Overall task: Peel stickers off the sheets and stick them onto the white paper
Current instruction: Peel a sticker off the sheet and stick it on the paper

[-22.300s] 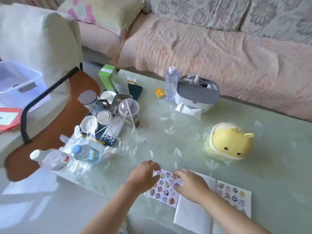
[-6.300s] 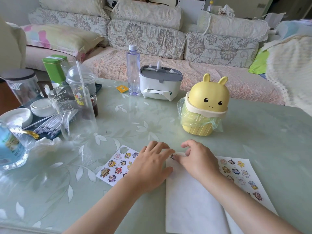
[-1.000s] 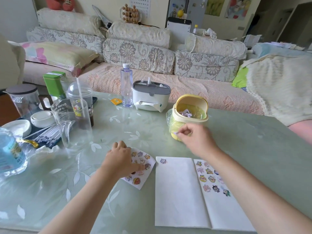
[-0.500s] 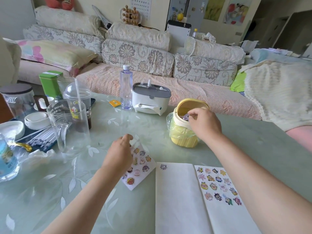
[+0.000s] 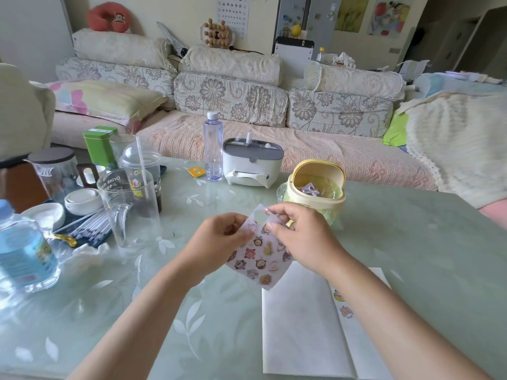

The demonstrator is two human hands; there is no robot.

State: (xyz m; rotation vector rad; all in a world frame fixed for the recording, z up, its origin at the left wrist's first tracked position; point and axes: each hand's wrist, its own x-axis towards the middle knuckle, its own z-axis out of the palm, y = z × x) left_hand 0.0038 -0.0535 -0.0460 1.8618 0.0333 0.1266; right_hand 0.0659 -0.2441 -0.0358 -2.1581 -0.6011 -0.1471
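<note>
A sticker sheet (image 5: 259,259) with several cartoon stickers is lifted off the table, tilted. My left hand (image 5: 219,237) pinches its upper left part. My right hand (image 5: 299,234) pinches its top right corner, where the edge curls up. Below them the white paper (image 5: 299,325) lies flat on the table. A second sticker sheet (image 5: 356,333) lies along the paper's right side, mostly hidden under my right forearm.
A yellow mini bin (image 5: 315,187) with its lid open stands just behind my hands. A tissue box (image 5: 252,163) and a water bottle (image 5: 213,149) stand farther back. Glass cups (image 5: 129,207), bowls, pens and a large bottle (image 5: 22,248) crowd the left. The glass table (image 5: 425,256) stretches right.
My right hand has come back from the open bin to the sticker sheet. My left hand has lifted the sheet off the table, and both hands now hold it.
</note>
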